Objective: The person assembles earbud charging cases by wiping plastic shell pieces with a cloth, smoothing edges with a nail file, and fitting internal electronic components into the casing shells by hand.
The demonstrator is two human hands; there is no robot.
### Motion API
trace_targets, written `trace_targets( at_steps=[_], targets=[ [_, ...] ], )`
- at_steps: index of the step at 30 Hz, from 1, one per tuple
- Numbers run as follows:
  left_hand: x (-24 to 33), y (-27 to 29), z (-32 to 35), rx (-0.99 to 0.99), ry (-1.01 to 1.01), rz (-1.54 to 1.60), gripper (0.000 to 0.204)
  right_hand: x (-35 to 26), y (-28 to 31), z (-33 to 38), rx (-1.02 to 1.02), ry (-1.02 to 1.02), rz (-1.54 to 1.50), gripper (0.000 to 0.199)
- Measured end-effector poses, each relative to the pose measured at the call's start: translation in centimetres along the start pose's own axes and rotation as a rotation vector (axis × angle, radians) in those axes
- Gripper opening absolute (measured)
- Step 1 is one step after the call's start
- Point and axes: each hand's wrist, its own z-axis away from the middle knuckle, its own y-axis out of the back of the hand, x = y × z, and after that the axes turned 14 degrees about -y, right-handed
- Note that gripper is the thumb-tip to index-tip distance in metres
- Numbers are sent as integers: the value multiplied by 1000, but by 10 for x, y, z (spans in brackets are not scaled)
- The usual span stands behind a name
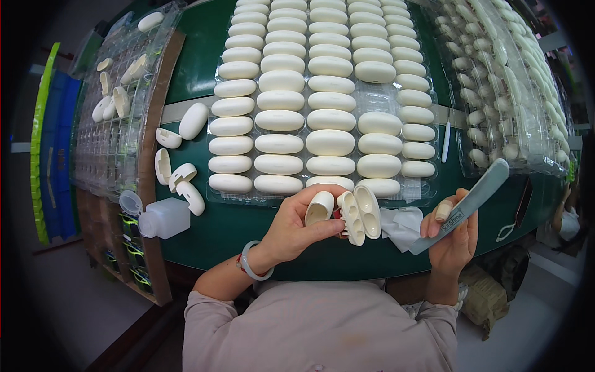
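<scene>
My left hand (290, 224) is closed around a cream earbud case in pieces, above the table's near edge. Between its fingers sit a hollow rounded shell (318, 209) and an inner tray (353, 218) with moulded hollows. The oval lid (369, 212) stands open beside that tray. Something small and red shows near the thumb tip, mostly hidden. My right hand (451, 245) grips a long grey-blue nail file (474, 198), slanting up to the right. One of its fingertips wears a beige finger cot (444, 211). The file is apart from the case.
A clear tray (379, 94) ahead holds rows of cream oval cases. Loose case parts (183, 176) and a translucent bottle (166, 218) with its cap raised lie left. White cloth (403, 224) lies between my hands. Stacked trays (505, 118) and a white pen-like tool (446, 141) are right.
</scene>
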Motion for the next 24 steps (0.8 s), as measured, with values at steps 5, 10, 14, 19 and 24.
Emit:
trace_targets(
  at_steps=[5,10,14,19,24],
  targets=[
    [8,-6,0,5,-4,-94,39,-2,-11,4,164,-228,345,49],
    [3,-5,5,13,-5,-126,38,0,-24,7,16,-149,926,36],
    [4,-6,5,-13,-16,-181,34,0,-38,2,-32,-96,1089,34],
    [1,-5,6,-97,-191,-389,34,4,-48,-3,-132,-8,1096,44],
    [6,-8,4,-5,-50,-76,33,0,-54,17,-630,22,965,52]
  ],
)
